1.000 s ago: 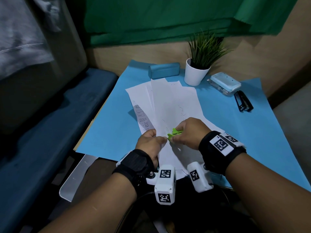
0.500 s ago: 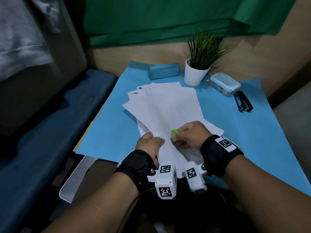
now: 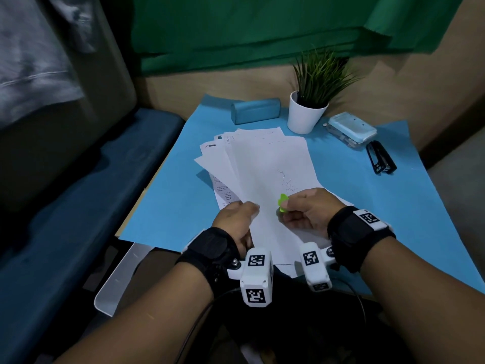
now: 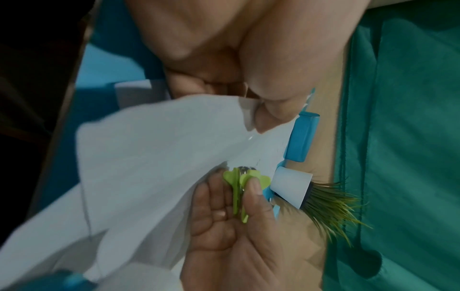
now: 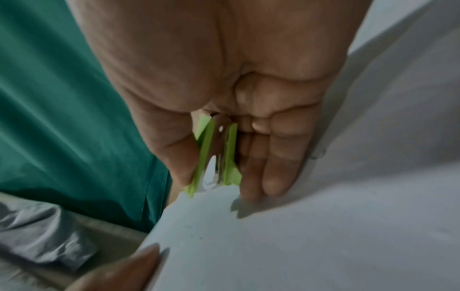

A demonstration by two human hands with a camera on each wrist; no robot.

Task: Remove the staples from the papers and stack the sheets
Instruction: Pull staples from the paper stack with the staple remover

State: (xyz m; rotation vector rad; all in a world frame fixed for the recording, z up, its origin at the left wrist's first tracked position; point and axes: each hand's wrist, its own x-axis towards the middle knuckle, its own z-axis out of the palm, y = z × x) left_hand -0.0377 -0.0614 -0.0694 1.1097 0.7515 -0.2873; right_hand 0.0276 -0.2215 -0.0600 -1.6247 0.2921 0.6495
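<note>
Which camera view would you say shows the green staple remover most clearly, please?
The left wrist view: the green staple remover faces the camera, both green grips and its metal jaws visible in the right hand. The right wrist view shows it edge-on between thumb and fingers; the head view shows only a green tip.

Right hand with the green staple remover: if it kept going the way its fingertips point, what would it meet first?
Probably the top white sheet. In the right wrist view the right hand points the green staple remover down at it, fingertips apparently already touching; depth is unclear.
</note>
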